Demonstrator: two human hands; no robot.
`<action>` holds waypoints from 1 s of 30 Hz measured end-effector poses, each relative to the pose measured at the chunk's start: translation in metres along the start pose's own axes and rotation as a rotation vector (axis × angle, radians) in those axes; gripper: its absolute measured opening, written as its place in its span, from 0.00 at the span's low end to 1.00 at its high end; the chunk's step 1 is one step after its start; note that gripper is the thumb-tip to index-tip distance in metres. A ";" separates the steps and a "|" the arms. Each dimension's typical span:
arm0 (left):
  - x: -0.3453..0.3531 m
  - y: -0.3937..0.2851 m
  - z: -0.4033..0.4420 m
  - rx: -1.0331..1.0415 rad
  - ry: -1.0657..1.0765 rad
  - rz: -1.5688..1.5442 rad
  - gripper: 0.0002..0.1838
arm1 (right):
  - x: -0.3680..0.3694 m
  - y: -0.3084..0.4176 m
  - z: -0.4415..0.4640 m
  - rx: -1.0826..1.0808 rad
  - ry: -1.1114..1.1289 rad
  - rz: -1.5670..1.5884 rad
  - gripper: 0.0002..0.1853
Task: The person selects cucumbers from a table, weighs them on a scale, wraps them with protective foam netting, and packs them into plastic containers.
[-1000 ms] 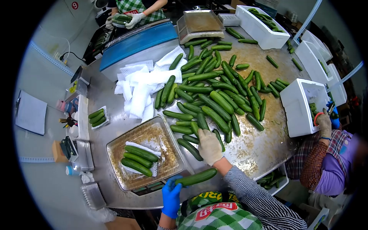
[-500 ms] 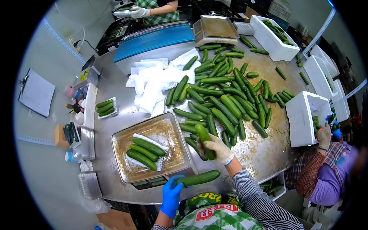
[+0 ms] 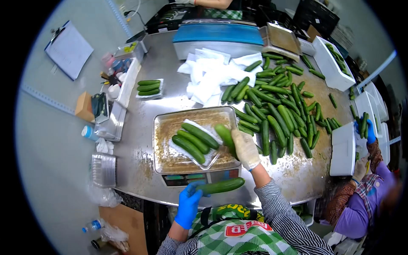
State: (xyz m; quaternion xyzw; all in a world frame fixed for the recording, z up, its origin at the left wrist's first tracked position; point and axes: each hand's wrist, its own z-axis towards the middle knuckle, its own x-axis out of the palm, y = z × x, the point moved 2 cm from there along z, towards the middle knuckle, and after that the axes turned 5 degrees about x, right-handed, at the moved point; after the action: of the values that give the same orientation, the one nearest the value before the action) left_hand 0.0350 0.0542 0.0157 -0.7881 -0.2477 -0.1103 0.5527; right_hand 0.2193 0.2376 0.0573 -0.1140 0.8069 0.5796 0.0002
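My left hand (image 3: 189, 205), in a blue glove, is closed around one end of a green cucumber (image 3: 223, 186) in front of the scale. In a pale knit glove, my right hand (image 3: 246, 149) grips another cucumber (image 3: 225, 137) over the right edge of the metal scale pan (image 3: 162, 165). Three cucumbers (image 3: 193, 141) lie side by side on a white netted sheet in the pan. Below the pan shows the scale's display (image 3: 182, 179). To the right spreads a big pile of loose cucumbers (image 3: 278, 121).
White netted sheets (image 3: 208, 78) are heaped behind the pan, near a blue-topped box (image 3: 219, 34). A small pack of cucumbers (image 3: 148, 87) sits at the left. White foam boxes (image 3: 343, 146) line the right side, where a co-worker (image 3: 361, 191) holds cucumbers. Another person stands across the table.
My right hand has carried its cucumber from the pile's edge to the pan's right side. The left hand keeps its cucumber. The whole view has shifted, and the co-worker's blue-gloved hand now lifts cucumbers.
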 end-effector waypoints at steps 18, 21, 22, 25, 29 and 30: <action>-0.055 -0.027 -0.014 -0.060 0.207 0.229 0.17 | -0.038 -0.037 -0.074 0.125 0.153 -0.161 0.18; -0.036 -0.013 -0.012 -0.096 0.399 0.361 0.16 | -0.050 -0.052 -0.113 -0.268 -0.243 -1.157 0.19; -0.028 -0.011 -0.011 -0.079 0.464 0.424 0.16 | -0.052 -0.044 -0.124 -0.354 -0.462 -1.585 0.22; -0.011 0.004 -0.010 -0.013 0.543 0.479 0.17 | -0.044 -0.058 -0.147 -0.004 -0.185 -0.558 0.27; 0.005 0.002 0.000 0.032 0.552 0.501 0.18 | 0.011 -0.033 -0.167 0.305 0.424 -0.260 0.28; 0.007 0.001 0.002 0.048 0.528 0.487 0.18 | 0.017 -0.039 -0.167 0.361 0.429 -0.321 0.28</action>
State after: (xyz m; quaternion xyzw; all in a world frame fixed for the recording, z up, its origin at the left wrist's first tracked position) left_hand 0.0411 0.0574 0.0177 -0.7552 0.0965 -0.1693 0.6258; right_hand 0.2319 0.0664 0.0739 -0.3573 0.8501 0.3825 -0.0583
